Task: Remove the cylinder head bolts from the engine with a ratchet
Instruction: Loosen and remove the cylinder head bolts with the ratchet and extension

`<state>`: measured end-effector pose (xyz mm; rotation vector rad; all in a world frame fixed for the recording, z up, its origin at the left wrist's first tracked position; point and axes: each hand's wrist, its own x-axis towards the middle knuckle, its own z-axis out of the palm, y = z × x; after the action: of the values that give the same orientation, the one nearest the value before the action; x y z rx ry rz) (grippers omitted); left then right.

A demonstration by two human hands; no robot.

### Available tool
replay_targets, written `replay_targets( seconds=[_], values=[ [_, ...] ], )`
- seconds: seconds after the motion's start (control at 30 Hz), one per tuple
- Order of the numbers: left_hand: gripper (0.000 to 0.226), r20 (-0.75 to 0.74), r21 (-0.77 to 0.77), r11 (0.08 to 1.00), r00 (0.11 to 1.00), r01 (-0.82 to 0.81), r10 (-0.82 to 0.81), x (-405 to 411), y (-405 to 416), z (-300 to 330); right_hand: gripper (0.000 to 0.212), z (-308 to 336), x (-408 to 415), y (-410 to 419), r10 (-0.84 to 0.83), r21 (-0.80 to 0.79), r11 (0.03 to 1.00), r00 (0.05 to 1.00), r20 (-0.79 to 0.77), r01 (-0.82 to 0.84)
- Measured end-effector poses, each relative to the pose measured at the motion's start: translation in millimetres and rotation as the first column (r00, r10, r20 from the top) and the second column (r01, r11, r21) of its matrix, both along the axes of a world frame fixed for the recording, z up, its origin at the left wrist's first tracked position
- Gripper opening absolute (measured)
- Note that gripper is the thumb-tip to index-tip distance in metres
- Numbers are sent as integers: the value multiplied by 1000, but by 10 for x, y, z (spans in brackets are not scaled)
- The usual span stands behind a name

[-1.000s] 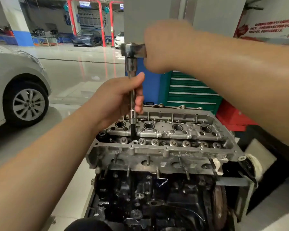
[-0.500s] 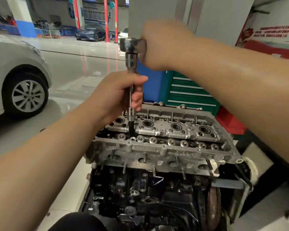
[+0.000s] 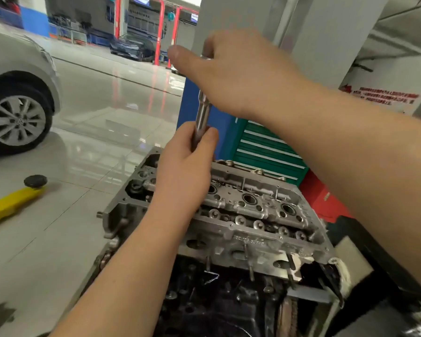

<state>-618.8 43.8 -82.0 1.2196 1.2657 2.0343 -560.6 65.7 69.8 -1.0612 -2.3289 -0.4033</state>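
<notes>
Steel extension bar stands nearly upright over the cylinder head – its lower end is hidden behind the left hand, whose fingers and thumb curl round the shaft. At twelve o'clock from it the right hand covers the ratchet's top, thumb stretched toward nine o'clock – its grip cannot be made out. A yellow jack lies on the floor at nine o'clock
</notes>
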Motion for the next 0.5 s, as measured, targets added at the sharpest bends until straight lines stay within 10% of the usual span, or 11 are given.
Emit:
replay_targets(
  seconds=[0.17, 0.3, 0.5],
  values=[
    [51, 107, 2, 1000, 994, -17, 17, -6, 87, 71, 54, -99, -82, 107, 75, 225, 972, 997, -3, -72],
    [46, 54, 0, 973, 972, 229, -229, -187, 108, 76, 51, -129, 10, 312, 590, -69, 784, 775, -227, -617],
    [46, 71, 5, 859, 857, 512, -511, -354, 132, 91, 45, -200, -30, 518, 660, -168, 627, 634, -402, -760]
  ],
)
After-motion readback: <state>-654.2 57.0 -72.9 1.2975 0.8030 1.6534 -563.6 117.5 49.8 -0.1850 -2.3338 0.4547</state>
